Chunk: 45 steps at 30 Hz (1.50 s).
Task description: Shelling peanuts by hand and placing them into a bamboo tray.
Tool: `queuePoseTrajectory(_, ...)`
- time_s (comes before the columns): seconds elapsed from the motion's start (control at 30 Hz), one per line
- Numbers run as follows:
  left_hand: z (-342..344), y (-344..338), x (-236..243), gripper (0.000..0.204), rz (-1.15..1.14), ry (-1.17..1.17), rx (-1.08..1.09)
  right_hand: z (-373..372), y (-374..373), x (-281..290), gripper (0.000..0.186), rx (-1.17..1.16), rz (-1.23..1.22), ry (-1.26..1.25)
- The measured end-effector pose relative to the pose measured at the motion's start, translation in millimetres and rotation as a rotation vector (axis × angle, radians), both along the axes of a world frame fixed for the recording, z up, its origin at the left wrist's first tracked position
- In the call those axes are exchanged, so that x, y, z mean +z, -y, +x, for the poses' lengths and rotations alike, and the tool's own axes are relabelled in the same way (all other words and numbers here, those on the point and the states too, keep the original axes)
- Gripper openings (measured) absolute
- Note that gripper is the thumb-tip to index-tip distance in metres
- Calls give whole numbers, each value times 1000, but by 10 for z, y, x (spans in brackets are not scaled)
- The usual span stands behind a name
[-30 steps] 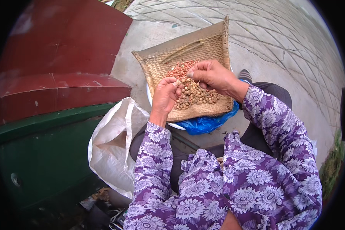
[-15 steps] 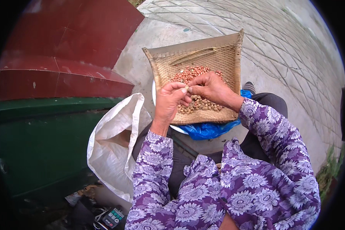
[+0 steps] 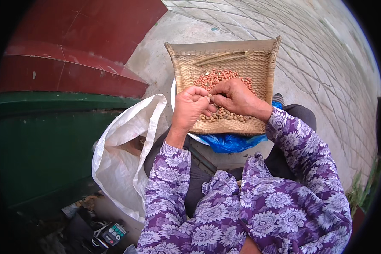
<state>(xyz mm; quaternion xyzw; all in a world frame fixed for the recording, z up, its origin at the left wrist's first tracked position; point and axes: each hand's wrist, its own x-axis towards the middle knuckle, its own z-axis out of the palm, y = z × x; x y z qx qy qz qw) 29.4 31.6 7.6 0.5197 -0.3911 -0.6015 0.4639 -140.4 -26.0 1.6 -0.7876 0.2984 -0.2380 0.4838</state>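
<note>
Both hands meet over a shallow woven scoop-shaped basket [image 3: 264, 67], fingertips pressed together. A small pale peanut [image 3: 210, 97] is pinched between them, mostly covered by the fingers. My left hand [image 3: 190, 109] is closed, thumb against the index finger, the other fingers curled. My right hand [image 3: 241, 100] is closed too, its thumb and index finger at the same peanut. Beyond the hands lies a heap of reddish shelled peanut kernels [image 3: 213, 77]. On the near side, partly behind the hands, several brown unshelled peanuts [image 3: 228, 115] are spread.
A thin looped strip [image 3: 222, 57] lies at the basket's far end. Under the basket show a white rim [image 3: 173, 95] and a blue plastic bag [image 3: 233, 143]. An open white sack [image 3: 114, 146] stands left, beside a red and green structure [image 3: 51, 144]. A small keypad device [image 3: 113, 233] sits lower left.
The basket sits slightly farther right in the picture as the view shifts. My hands stay joined at the fingertips, with the left turned a little and its index finger more bent.
</note>
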Motion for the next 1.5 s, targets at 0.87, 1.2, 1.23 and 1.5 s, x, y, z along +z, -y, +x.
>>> queuePoseTrajectory(0.87,-345,74,21,4,-19,-69,232,37,-83,-40,10,-322,-202,141)
queuePoseTrajectory(1.2,-186,78,91,7,-19,-133,303,-89,33,-42,14,-252,-177,-19)
queuePoseTrajectory(1.23,-175,78,107,8,-53,-75,298,-94,23,-15,14,-249,-122,-11)
queuePoseTrajectory(1.5,-193,82,107,7,-100,27,284,-185,125,116,15,-200,783,165)
